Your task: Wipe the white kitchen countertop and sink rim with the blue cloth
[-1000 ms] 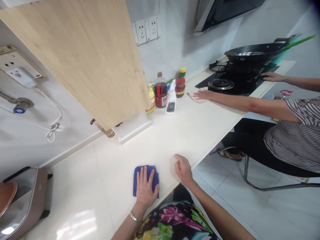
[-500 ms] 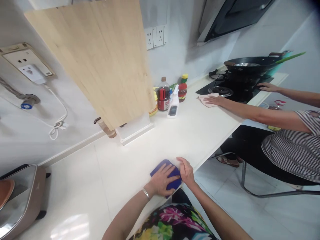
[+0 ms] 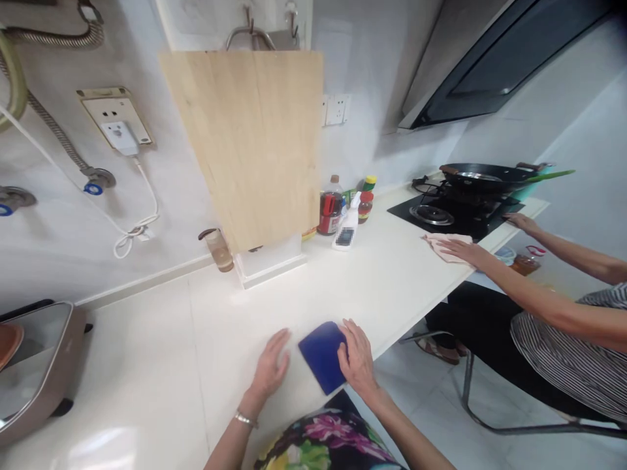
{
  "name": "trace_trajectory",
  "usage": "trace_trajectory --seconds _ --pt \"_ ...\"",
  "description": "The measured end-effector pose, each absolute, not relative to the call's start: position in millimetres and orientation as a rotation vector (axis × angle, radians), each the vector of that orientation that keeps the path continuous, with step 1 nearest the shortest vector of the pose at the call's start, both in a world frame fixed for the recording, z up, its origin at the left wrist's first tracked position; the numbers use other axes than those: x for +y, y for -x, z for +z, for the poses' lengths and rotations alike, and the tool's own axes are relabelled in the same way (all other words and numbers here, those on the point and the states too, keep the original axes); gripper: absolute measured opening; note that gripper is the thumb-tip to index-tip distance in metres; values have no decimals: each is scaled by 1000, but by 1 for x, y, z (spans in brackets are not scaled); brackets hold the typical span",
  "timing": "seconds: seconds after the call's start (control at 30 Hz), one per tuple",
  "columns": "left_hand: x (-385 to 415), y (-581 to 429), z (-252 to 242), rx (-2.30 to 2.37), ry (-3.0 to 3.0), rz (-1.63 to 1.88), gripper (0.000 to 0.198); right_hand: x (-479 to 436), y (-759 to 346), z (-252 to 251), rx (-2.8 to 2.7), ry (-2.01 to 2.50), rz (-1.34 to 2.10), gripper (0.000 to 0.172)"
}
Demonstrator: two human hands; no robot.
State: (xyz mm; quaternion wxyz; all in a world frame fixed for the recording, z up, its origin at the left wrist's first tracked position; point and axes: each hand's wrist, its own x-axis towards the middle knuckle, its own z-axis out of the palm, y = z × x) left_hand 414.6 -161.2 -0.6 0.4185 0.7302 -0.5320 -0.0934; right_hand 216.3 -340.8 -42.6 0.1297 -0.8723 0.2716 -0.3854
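Note:
A folded dark blue cloth [image 3: 321,358] lies flat on the white countertop [image 3: 245,326], close to its front edge. My left hand [image 3: 271,364] is a little left of the cloth, apart from it, with its thumb away from the stretched fingers and nothing held. On the cloth's right edge rests my right hand [image 3: 357,356], fingers extended and thumb over the blue fabric. Whether the fingertips tuck under that edge, I cannot tell. A bracelet [image 3: 246,419] circles my left wrist.
At right, another person's hand [image 3: 458,249] presses a pale pink cloth [image 3: 434,241] beside the stove [image 3: 455,219], where a wok [image 3: 494,179] sits. A white spray bottle [image 3: 347,228] and sauce bottles [image 3: 330,207] stand near a wooden board [image 3: 255,150]. A glass container [image 3: 218,250] is by the wall.
My left hand has lifted off the blue cloth and moved left. My right hand has come onto the cloth's right edge. The other person's pink cloth has moved towards the counter's front edge.

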Motion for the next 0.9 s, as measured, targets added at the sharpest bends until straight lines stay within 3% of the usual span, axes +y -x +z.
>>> trace_trajectory --seconds 0.13,0.3,0.9 --pt "-100 -437 0 -620 -1805 -366 53 -310 -232 -40 611 2778 -824 58" --pt "-67 -438 -2 -260 -1695 -351 63 -327 -237 -46 539 2861 -684 59" --pt "-71 -447 -21 -491 -2093 -419 47 -482 -288 -65 1011 2847 -859 52"
